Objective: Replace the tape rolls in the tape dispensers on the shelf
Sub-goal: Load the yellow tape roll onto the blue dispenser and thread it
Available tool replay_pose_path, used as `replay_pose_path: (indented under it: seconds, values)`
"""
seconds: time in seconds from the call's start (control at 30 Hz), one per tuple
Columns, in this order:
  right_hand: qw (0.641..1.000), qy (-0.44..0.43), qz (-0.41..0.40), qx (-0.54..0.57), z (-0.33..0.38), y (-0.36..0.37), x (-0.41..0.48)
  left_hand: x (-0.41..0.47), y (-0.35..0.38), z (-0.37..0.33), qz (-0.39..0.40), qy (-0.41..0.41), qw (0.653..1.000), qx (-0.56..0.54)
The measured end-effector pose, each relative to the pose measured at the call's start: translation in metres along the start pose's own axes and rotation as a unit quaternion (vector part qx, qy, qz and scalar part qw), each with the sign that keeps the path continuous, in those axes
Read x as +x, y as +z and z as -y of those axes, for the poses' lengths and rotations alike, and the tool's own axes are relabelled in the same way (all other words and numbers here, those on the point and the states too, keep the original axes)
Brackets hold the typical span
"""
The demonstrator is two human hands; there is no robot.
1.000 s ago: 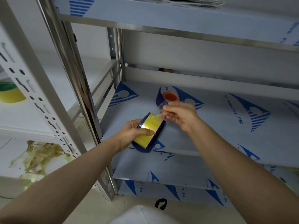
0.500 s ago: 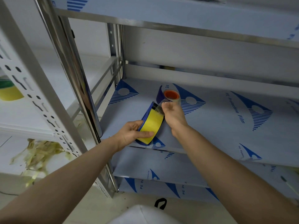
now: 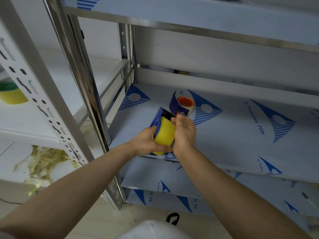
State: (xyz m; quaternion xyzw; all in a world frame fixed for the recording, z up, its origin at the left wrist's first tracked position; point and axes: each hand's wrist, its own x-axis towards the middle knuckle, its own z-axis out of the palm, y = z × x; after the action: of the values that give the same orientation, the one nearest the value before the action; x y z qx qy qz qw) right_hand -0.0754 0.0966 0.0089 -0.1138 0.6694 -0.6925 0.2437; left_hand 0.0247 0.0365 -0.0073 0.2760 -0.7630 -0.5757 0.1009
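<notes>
Right hand [image 3: 185, 133] has dropped against the smooth cylindrical yellow tape roll [image 3: 164, 135], fingers curled on it; left hand [image 3: 146, 144] grips the blue plastic dispenser [image 3: 156, 121].

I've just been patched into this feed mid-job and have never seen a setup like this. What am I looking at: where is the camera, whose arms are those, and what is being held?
There is no machine here. A person works bare-handed, and the single picture comes from a camera worn on their head, looking forward and down. The left hand grips a blue tape dispenser with a yellow tape roll sitting in it, just above the front of a metal shelf covered in blue-printed protective film. The right hand is against the roll's right side, fingers curled near the top. What they pinch is unclear. Further back on the shelf lies a second blue dispenser with an orange-cored roll.
</notes>
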Motion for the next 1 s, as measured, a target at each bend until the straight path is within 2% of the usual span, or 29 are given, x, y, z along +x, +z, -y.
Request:
replay_pose_path:
  seconds: [0.13, 0.27, 0.33, 0.57, 0.67, 0.83, 1.0]
  values:
    - [0.999, -0.045, 0.003, -0.008, 0.001, -0.002, 0.001, -0.006, 0.007, 0.006, -0.019, 0.010, 0.998, -0.060]
    - [0.977, -0.206, 0.036, -0.040, 0.014, -0.010, -0.001, -0.005, 0.007, 0.006, -0.070, -0.003, 0.993, -0.096]
    - [0.965, -0.250, 0.077, -0.024, 0.023, -0.011, 0.000, -0.003, 0.006, 0.003, -0.090, -0.023, 0.990, -0.104]
    - [0.980, -0.179, 0.080, -0.021, 0.030, -0.019, 0.018, -0.006, 0.006, 0.001, -0.050, -0.028, 0.997, -0.055]
    - [0.982, -0.166, 0.080, -0.031, 0.031, -0.022, 0.023, -0.007, 0.008, -0.003, -0.059, -0.014, 0.996, -0.062]
    - [0.980, -0.170, 0.101, -0.033, 0.036, -0.027, 0.022, -0.003, 0.005, -0.005, -0.107, -0.029, 0.990, -0.089]
    - [0.975, -0.205, 0.082, -0.025, 0.030, -0.025, 0.015, -0.006, 0.003, -0.004, -0.090, -0.045, 0.991, -0.083]
